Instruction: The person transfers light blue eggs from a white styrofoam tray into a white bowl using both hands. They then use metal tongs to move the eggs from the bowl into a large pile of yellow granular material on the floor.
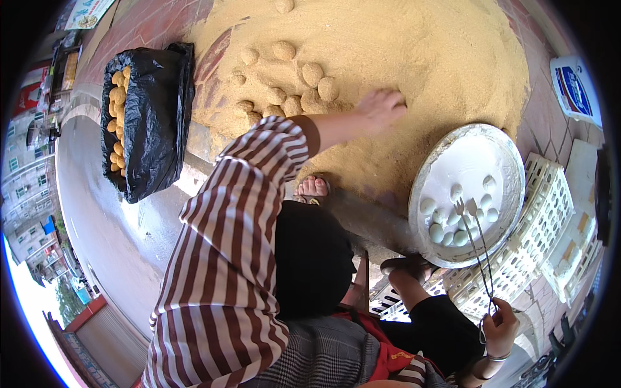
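My left hand [381,109] hovers over or touches a broad spread of tan husk-like grain [436,53]; it is blurred, and whether its fingers hold anything is unclear. Several husk-coated, egg-shaped balls [313,74] lie just left of it, some half buried. At the lower right, my right hand [502,325] grips long metal wire tongs [480,247] by their looped end. One tip is forked and the other flat. These tips reach over a round metal basin [417,213] of whitish slurry [461,162], where several pale blue-green eggs [436,233] sit partly submerged.
A container lined with a black plastic bag [157,121] holds several coated balls [118,111] at the left. White perforated plastic crates [538,208] stand beside the basin. A white plastic tub [575,92] with a blue label is farther right. My sandalled foot [313,186] borders the grain.
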Motion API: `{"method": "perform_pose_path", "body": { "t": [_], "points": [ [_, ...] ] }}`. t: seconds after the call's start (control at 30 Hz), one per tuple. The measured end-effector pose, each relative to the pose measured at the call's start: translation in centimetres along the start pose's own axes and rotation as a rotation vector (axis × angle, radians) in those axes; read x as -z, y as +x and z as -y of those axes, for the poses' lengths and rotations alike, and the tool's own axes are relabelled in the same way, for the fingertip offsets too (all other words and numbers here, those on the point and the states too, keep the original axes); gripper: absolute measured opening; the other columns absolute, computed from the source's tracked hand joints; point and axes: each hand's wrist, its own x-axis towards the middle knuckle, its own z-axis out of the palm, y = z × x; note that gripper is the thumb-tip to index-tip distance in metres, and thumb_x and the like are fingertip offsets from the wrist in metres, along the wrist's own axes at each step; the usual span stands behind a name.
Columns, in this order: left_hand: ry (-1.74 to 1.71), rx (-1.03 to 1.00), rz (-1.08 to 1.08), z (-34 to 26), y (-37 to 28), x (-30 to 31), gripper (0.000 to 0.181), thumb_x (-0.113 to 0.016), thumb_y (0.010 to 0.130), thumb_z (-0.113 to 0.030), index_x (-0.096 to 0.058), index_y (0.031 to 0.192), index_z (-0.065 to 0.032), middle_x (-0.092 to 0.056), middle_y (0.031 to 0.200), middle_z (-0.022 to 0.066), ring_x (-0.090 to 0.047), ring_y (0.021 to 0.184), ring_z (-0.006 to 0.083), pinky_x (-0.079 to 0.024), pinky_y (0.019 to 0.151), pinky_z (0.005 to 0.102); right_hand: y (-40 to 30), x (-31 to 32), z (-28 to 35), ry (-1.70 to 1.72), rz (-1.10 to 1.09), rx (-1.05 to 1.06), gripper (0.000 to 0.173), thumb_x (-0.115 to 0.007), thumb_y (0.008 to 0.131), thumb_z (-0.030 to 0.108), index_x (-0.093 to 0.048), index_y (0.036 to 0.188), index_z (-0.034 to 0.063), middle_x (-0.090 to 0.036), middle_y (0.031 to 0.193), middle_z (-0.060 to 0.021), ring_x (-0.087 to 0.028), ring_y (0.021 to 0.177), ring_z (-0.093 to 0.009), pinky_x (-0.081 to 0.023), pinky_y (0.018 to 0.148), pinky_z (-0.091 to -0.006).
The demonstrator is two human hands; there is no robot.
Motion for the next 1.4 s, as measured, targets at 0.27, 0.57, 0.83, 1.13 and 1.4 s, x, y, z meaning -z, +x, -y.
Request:
{"method": "perform_pose_path", "body": {
  "t": [0.27, 0.57, 0.83, 1.13, 1.4],
  "points": [
    [0.22, 0.12, 0.373, 4.8, 0.6, 1.0, 0.037, -0.063, 0.082, -0.006, -0.062, 0.118, -0.015, -0.058, 0.117, 0.0067, -0.05, 0.116, 0.0219, -0.029, 0.112, 0.0414, 0.4, 0.2, 0.7, -0.003, 0.038, 0.011, 0.033, -0.065, 0.07, -0.002, -0.065, 0.103, -0.0012, -0.049, 0.055, -0.0008, -0.042, 0.048, -0.008, -0.032, 0.046, -0.0246],
    [-0.308, 0.599, 0.003, 12.3, -7.1, 5.1, 0.022, -0.063, 0.087, -0.022, -0.067, 0.108, -0.0184, -0.064, 0.112, 0.0024, -0.062, 0.1, 0.0186, -0.037, 0.104, 0.0415, 0.3, 0.3, 0.5, 0.009, 0.024, 0.016, 0.034, -0.064, 0.07, -0.003, -0.065, 0.104, -0.0015, -0.049, 0.055, -0.0007, -0.042, 0.048, -0.007, -0.031, 0.046, -0.0243],
    [-0.134, 0.07, 0.02, 5.5, -4.5, -1.5, 0.031, -0.068, 0.082, -0.026, -0.064, 0.111, -0.0166, -0.06, 0.107, 0.0032, -0.054, 0.11, 0.0213, -0.04, 0.099, 0.0397, 0.7, 0.4, 1.4, -0.011, 0.047, 0.038, 0.034, -0.064, 0.069, -0.002, -0.065, 0.104, -0.0012, -0.049, 0.055, -0.0006, -0.042, 0.048, -0.007, -0.031, 0.045, -0.0249],
    [0.103, -0.052, 0.257, 7.1, -4.3, -2.8, 0.024, -0.065, 0.079, -0.016, -0.068, 0.103, -0.0164, -0.06, 0.102, 0.0018, -0.055, 0.109, 0.0195, -0.039, 0.096, 0.0338, 1.2, 0.5, 2.0, 0.0, 0.059, 0.013, 0.033, -0.063, 0.071, -0.001, -0.065, 0.103, -0.0019, -0.048, 0.055, -0.0002, -0.041, 0.049, -0.007, -0.032, 0.046, -0.0249],
    [0.293, -0.037, 0.371, 9.6, -6.6, -3.8, 0.018, -0.057, 0.082, -0.012, -0.072, 0.088, -0.0205, -0.064, 0.095, -0.0032, -0.057, 0.103, 0.0172, -0.041, 0.093, 0.0297, 0.7, 0.5, 1.4, -0.013, 0.042, 0.038, 0.034, -0.064, 0.07, -0.001, -0.065, 0.103, -0.0007, -0.048, 0.055, -0.0004, -0.041, 0.048, -0.008, -0.031, 0.046, -0.0253]
  ]
}}
